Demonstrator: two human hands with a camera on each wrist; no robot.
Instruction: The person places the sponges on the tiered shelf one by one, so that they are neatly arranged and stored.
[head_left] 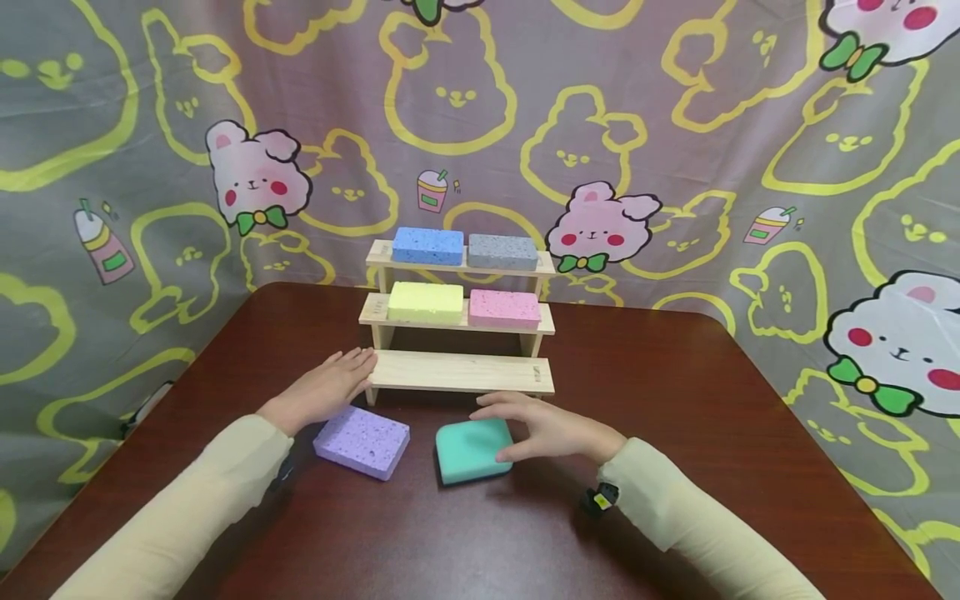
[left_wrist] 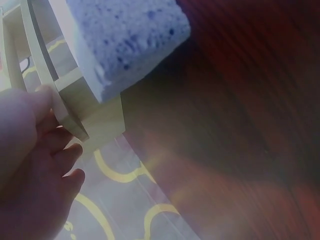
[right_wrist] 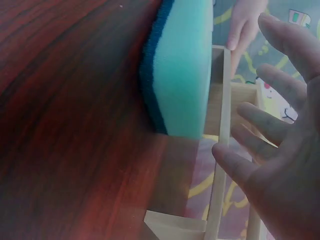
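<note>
My left hand rests its fingertips at the left end of the lowest shelf of a stepped wooden stand. In the left wrist view, the fingers lie beside the shelf end. Just below that hand, a purple sponge lies flat on the table, at an angle. My right hand hovers over the right side of a teal sponge, fingers spread and bent a little. In the right wrist view a dark layer shows on the teal sponge's underside, with a gap between sponge and fingers.
On the stand's top shelf sit a blue sponge and a grey sponge. A yellow sponge and a pink sponge occupy the middle shelf. Behind the dark wooden table hangs a patterned curtain.
</note>
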